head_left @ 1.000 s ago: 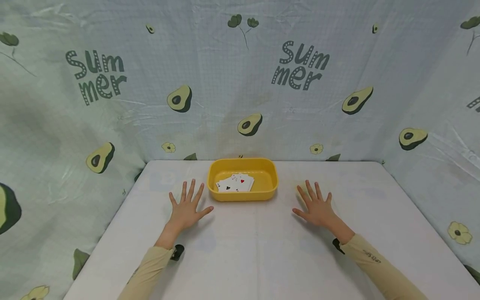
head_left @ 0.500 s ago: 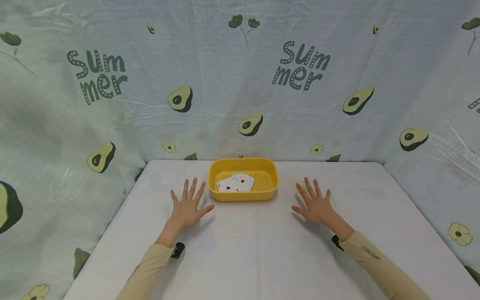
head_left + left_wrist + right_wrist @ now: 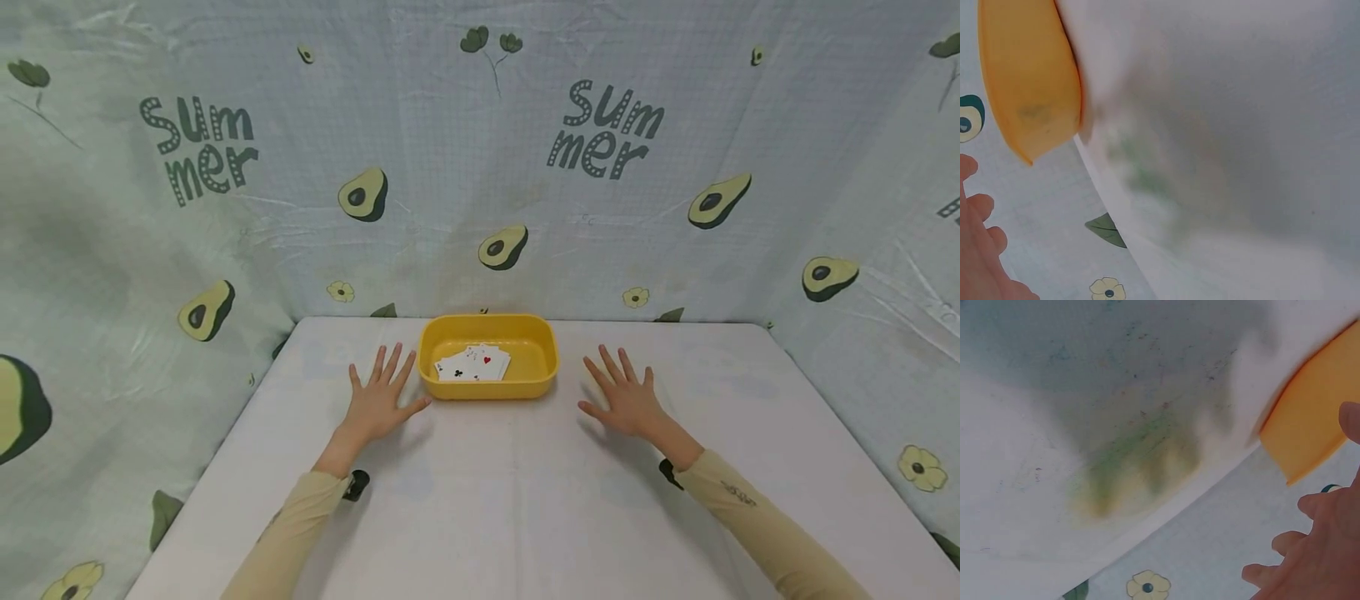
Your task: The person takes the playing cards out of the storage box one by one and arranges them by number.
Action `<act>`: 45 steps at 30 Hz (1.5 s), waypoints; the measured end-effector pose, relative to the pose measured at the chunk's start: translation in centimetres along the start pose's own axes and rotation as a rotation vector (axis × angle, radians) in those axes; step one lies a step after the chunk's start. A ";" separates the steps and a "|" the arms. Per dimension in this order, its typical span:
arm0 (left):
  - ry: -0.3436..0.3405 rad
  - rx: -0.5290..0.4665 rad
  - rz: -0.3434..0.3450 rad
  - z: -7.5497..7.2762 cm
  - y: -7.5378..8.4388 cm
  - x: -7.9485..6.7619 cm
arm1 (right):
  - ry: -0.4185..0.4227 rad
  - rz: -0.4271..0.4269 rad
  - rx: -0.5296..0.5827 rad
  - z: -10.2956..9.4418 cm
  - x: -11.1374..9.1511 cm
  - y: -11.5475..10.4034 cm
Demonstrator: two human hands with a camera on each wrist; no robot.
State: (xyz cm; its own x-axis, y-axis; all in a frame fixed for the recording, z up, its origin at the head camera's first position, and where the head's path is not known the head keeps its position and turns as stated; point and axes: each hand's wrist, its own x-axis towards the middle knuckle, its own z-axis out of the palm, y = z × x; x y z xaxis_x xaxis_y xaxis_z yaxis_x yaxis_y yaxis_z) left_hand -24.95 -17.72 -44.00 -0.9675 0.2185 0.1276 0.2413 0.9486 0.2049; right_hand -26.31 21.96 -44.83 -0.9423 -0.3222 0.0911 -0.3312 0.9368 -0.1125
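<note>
A yellow plastic basin (image 3: pixel 528 390) stands near the table's far edge, with several playing cards (image 3: pixel 474 364) fanned face up inside; a club and a red heart show. To its left, my left hand (image 3: pixel 377 407) is held with fingers spread, the thumb close to the basin's near left corner. My right hand (image 3: pixel 628 404) mirrors it on the right side, fingers spread and a small gap from the basin. Neither hand holds anything. Both wrist views show part of a hand and the basin's outer wall (image 3: pixel 1032 75); the cards are hidden there.
The white table (image 3: pixel 517 500) carries a faint crease down its middle. Behind and at both sides hangs a pale cloth (image 3: pixel 442 108) printed with avocados, flowers and lettering. A dark wrist device (image 3: pixel 356 485) sits under each sleeve cuff.
Both hands have moved slightly forward and inward, nearer to the basin, with fingers still spread. The head view has shifted a little. The basin and cards stay where they were.
</note>
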 end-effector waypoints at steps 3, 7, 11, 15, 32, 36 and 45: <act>0.005 -0.002 0.019 -0.3 -0.1 0.4 | 0.012 -0.016 -0.013 -0.2 0.5 -0.3; 0.010 0.002 0.047 -0.7 -0.2 1.0 | 0.022 -0.043 -0.029 -0.5 1.0 -0.6; 0.016 -0.011 0.070 -0.8 -0.4 1.5 | 0.027 -0.062 -0.036 -0.8 1.5 -1.0; 0.029 -0.026 0.077 -0.7 -0.6 2.0 | 0.046 -0.081 -0.023 -0.8 2.2 -1.7; 0.041 -0.085 0.091 -0.4 0.0 4.6 | 0.066 -0.156 0.022 -1.5 6.0 -5.5; 0.031 -0.098 0.093 -0.2 0.3 5.2 | 0.059 -0.163 0.036 -1.3 6.6 -6.0; 0.000 -0.105 0.099 0.7 0.9 6.2 | 0.071 -0.209 0.028 -0.8 8.1 -7.0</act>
State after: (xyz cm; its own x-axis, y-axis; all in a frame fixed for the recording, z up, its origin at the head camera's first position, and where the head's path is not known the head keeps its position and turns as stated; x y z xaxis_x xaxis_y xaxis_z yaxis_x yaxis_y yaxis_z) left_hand -30.78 -15.40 -43.69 -0.9384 0.3100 0.1525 0.3424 0.8932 0.2913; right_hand -31.60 12.87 -42.51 -0.8474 -0.4977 0.1848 -0.5212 0.8461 -0.1112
